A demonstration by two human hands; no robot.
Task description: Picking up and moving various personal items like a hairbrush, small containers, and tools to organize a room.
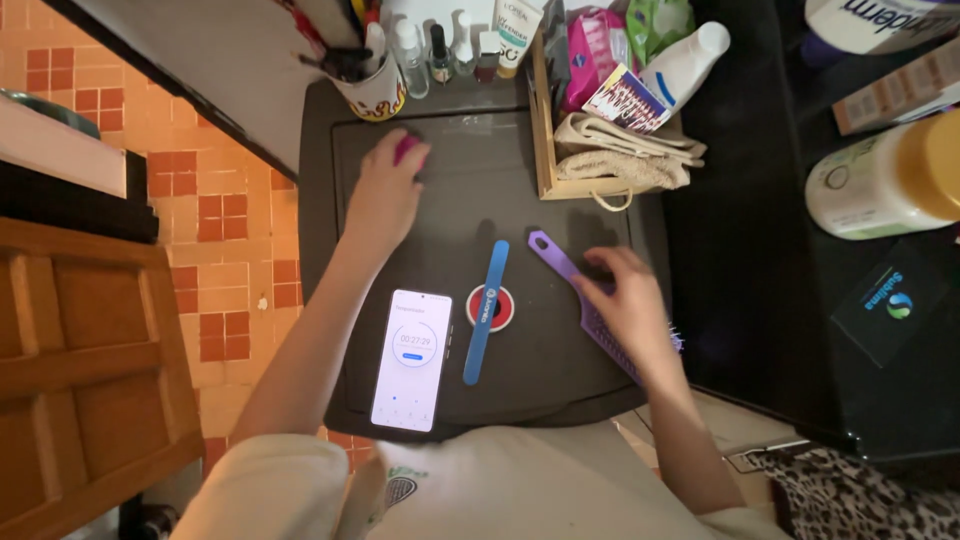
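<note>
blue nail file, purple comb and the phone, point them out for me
blue nail file (486, 312), head view, middle of its strip
purple comb (558, 260), head view, bare handle end
phone (412, 360), head view, middle of its lit screen

Left arm: we reach it bare from the lower left up and away from our body, forearm nearly straight.
Left hand (385, 195): back facing up toward us, fingers curled downward and closed over something small, wrist level.
Right arm: we extend it bare from the lower right, angled up and inward, shorter in reach than the left.
Right hand (632, 300): palm down, back toward us, fingers spread slightly and bent, fingertips pressing down at the far end.
Spacing: our two hands are well apart, left farther forward than right.
</note>
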